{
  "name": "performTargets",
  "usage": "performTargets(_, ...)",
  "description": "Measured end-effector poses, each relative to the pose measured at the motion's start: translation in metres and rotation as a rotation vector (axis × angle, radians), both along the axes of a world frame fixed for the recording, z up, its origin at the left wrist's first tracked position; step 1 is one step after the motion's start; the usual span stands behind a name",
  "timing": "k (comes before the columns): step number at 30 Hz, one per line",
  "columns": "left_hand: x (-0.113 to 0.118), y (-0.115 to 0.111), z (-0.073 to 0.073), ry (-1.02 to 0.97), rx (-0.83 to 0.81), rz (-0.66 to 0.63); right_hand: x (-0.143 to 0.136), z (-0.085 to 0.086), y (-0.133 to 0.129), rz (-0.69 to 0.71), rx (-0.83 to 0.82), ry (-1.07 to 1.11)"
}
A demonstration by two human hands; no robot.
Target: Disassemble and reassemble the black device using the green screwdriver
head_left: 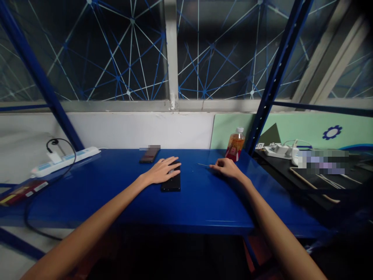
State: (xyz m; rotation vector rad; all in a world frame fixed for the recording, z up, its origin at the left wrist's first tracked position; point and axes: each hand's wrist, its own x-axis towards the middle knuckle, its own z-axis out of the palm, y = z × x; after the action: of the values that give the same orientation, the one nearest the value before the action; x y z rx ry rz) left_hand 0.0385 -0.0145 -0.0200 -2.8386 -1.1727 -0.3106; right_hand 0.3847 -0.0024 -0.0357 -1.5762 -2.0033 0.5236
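Observation:
My left hand (162, 170) lies with fingers spread across a black phone (171, 185), covering much of its upper part. The phone rests flat on the blue table (201, 208). To the right, my right hand (225, 168) is closed in a pinch on a thin, pin-like piece (203, 165). Its pointed end sticks out leftward, just above or on the tabletop; its exact kind is too small to tell. Beyond my left hand lies a second dark phone (150, 154), partly blurred out.
A drink bottle (235, 144) stands behind my right hand. At left are a white power strip (68, 160) with a black cable (27, 212) and a red box (25, 192). Blue uprights (266, 91) frame the table. A cluttered black surface (279, 167) adjoins at right.

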Motion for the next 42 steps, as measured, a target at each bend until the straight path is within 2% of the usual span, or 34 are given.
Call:
performTargets(3,0.006,0.004,-0.006,-0.026,-0.1,0.06,-0.001,0.002,-0.002,0.001,0.008,0.001)
performTargets(7,0.011,0.003,-0.004,0.014,-0.012,0.18,-0.003,0.003,-0.003,0.022,0.021,-0.009)
performTargets(12,0.005,-0.001,0.005,0.108,0.027,0.271,-0.003,0.002,-0.003,0.03,0.018,-0.009)
performTargets(19,-0.007,-0.006,0.0,0.105,0.155,0.383,-0.004,0.003,-0.005,0.068,0.0,0.038)
performTargets(25,0.002,0.006,-0.001,0.065,0.269,0.401,-0.01,0.001,-0.007,0.161,-0.058,0.119)
performTargets(29,0.004,0.016,-0.001,0.087,0.098,0.44,-0.02,0.0,-0.009,0.166,-0.031,0.097)
performTargets(32,-0.002,0.026,-0.005,0.057,-0.125,0.392,-0.027,0.0,-0.011,0.198,-0.008,0.072)
performTargets(34,-0.006,0.035,-0.008,0.078,-0.213,0.383,-0.031,0.0,-0.013,0.21,-0.004,0.056)
performTargets(38,-0.007,0.049,-0.011,0.123,-0.246,0.381,-0.034,0.001,-0.017,0.21,-0.002,0.033)
performTargets(42,-0.005,0.052,-0.011,0.135,-0.247,0.361,-0.037,0.002,-0.019,0.17,0.025,-0.03)
